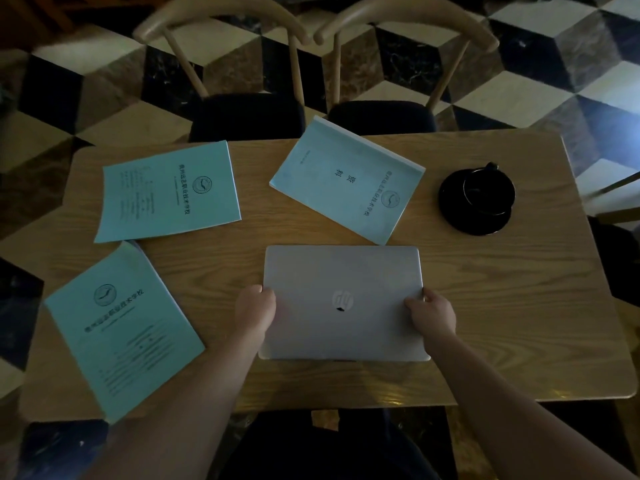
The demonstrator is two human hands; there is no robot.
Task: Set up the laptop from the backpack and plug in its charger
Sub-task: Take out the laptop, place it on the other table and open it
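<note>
A closed silver laptop [343, 271] lies flat on the wooden table [502, 306], near its front edge, logo facing up. My left hand [255, 311] grips the laptop's left edge. My right hand [431, 315] grips its right edge, fingers curled over the lid. No backpack or charger is in view.
Three teal booklets lie on the table: one at the front left [124, 330], one at the back left [169, 192], one behind the laptop [343, 178]. A black cup on a black saucer [479, 199] sits at the back right. Two wooden chairs [249, 112] stand across the table.
</note>
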